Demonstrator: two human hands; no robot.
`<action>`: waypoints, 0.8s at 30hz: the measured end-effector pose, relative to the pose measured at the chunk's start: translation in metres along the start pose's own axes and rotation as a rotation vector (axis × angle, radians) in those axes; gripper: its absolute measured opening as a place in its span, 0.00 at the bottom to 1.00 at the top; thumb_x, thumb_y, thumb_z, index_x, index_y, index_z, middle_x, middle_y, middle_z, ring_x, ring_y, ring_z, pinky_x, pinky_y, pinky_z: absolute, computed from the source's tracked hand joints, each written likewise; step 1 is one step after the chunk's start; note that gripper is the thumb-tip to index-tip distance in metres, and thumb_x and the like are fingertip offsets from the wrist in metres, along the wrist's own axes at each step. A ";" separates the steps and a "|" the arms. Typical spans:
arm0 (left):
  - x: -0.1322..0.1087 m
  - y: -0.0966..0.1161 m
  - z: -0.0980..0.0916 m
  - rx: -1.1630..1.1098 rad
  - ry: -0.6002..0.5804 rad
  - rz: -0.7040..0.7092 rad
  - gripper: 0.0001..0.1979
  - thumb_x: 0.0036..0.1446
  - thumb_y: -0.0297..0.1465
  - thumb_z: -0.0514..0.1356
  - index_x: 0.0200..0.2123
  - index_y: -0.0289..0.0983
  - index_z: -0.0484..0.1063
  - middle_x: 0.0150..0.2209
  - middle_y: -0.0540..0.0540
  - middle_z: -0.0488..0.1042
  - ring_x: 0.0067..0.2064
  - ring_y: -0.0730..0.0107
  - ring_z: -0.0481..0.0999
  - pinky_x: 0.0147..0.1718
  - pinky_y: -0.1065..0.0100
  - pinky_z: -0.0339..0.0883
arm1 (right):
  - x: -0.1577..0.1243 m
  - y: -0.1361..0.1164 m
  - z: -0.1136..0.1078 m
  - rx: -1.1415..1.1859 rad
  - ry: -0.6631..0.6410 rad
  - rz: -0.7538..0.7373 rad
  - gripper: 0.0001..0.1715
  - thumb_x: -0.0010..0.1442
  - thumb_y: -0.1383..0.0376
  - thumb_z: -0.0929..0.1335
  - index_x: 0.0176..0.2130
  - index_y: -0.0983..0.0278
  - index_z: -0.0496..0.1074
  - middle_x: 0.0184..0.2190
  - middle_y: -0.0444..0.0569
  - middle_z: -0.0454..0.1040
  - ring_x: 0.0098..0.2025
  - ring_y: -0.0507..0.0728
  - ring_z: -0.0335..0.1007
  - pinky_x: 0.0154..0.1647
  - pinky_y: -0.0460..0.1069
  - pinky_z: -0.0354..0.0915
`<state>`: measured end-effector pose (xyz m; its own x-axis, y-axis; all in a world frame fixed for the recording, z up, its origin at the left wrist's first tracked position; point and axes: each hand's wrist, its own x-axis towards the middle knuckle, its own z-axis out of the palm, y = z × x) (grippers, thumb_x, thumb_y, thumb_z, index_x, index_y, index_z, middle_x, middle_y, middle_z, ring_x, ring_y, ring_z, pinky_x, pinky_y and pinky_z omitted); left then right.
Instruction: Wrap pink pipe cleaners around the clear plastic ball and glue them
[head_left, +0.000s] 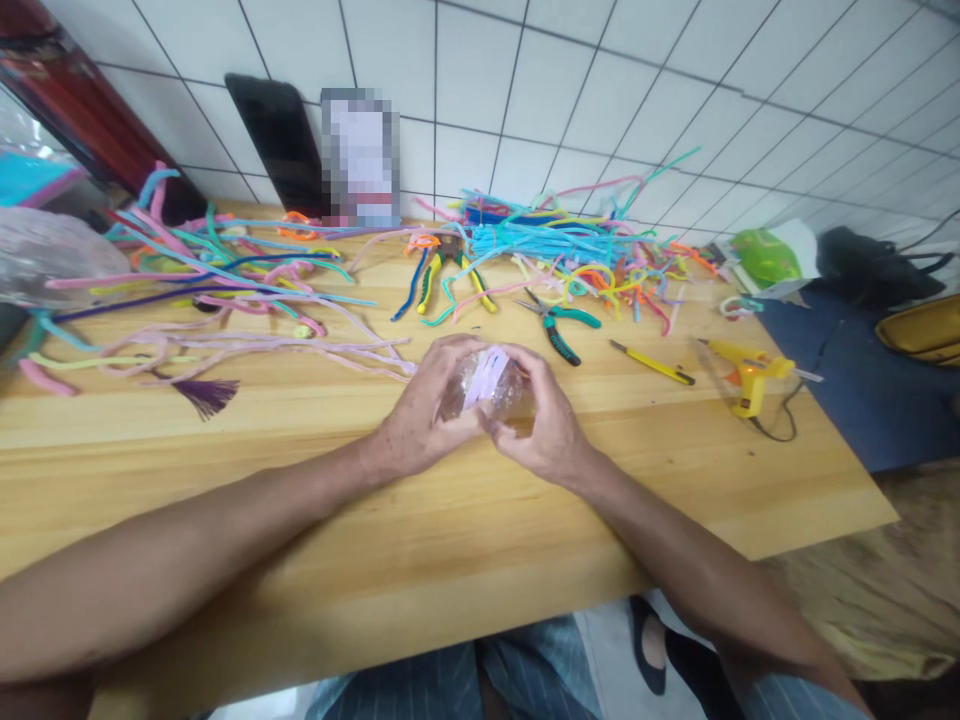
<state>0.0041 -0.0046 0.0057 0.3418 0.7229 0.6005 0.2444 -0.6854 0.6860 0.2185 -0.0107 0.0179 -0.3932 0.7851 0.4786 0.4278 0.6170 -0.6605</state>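
Note:
My left hand (424,415) and my right hand (541,425) are cupped together over the middle of the wooden table (315,480). Between them they grip a small clear rounded object (491,385) wrapped with pale pink pipe cleaner. Long pale pink pipe cleaners (330,350) trail from my hands to the left across the table. Fingers of both hands are curled round the object.
Heaps of coloured pipe cleaners (540,245) lie along the back. Yellow-handled pliers (450,275), green-handled pliers (559,325), a yellow knife (652,363) and a yellow glue gun (750,375) lie beyond my hands. A purple tassel (204,395) sits left. A phone (274,140) leans on the tiled wall.

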 end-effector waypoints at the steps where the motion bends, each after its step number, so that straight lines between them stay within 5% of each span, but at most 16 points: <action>1: 0.000 0.000 0.000 0.004 -0.002 0.002 0.28 0.72 0.41 0.63 0.70 0.45 0.61 0.63 0.38 0.71 0.66 0.53 0.72 0.68 0.49 0.69 | 0.000 0.000 0.000 -0.002 0.000 -0.001 0.47 0.60 0.67 0.77 0.71 0.58 0.58 0.69 0.63 0.70 0.70 0.70 0.71 0.70 0.68 0.72; 24: 0.000 0.002 0.002 0.016 0.019 0.006 0.28 0.70 0.39 0.63 0.70 0.44 0.62 0.63 0.37 0.71 0.66 0.51 0.73 0.67 0.47 0.70 | 0.000 0.000 0.000 0.005 0.000 -0.009 0.49 0.56 0.68 0.77 0.70 0.58 0.58 0.68 0.63 0.70 0.70 0.71 0.70 0.69 0.70 0.72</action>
<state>0.0064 -0.0063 0.0058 0.3262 0.7199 0.6126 0.2567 -0.6912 0.6755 0.2181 -0.0112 0.0178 -0.3970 0.7795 0.4846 0.4203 0.6238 -0.6590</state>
